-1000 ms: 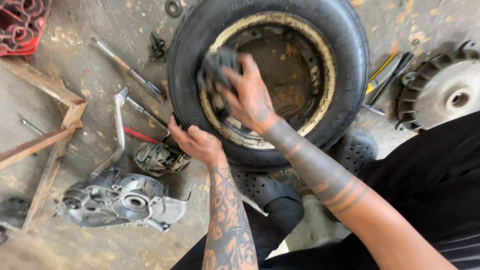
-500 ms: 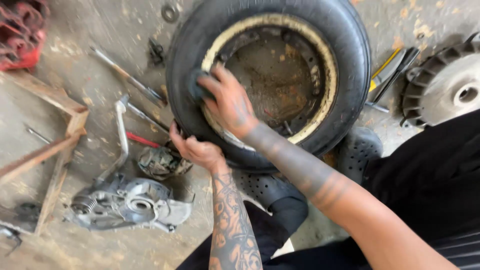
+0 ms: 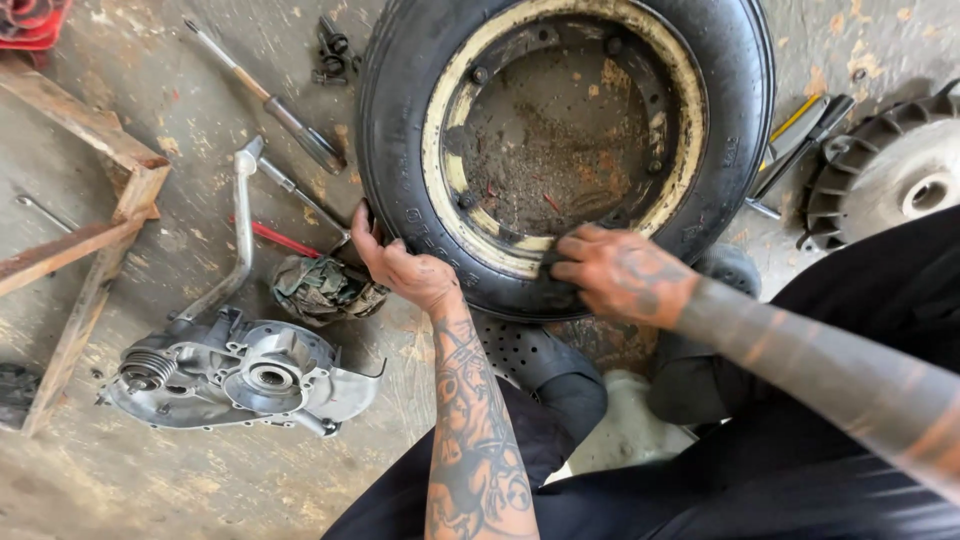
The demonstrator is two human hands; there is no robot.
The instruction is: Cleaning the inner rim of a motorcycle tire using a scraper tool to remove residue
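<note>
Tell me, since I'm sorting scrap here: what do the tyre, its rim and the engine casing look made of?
The tyre looks like black rubber, matte with moulded sidewall lettering. The rim seems painted steel: cream paint worn and grimy, with bolts. The engine casing looks like cast aluminium, bare dull silver with cast ribs.

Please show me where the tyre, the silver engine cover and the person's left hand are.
tyre (image 3: 735, 120): head view, on the black sidewall, right side.
silver engine cover (image 3: 235, 375): head view, on its middle, near the round hole.
left hand (image 3: 405, 265): head view, on the back of the hand.
</note>
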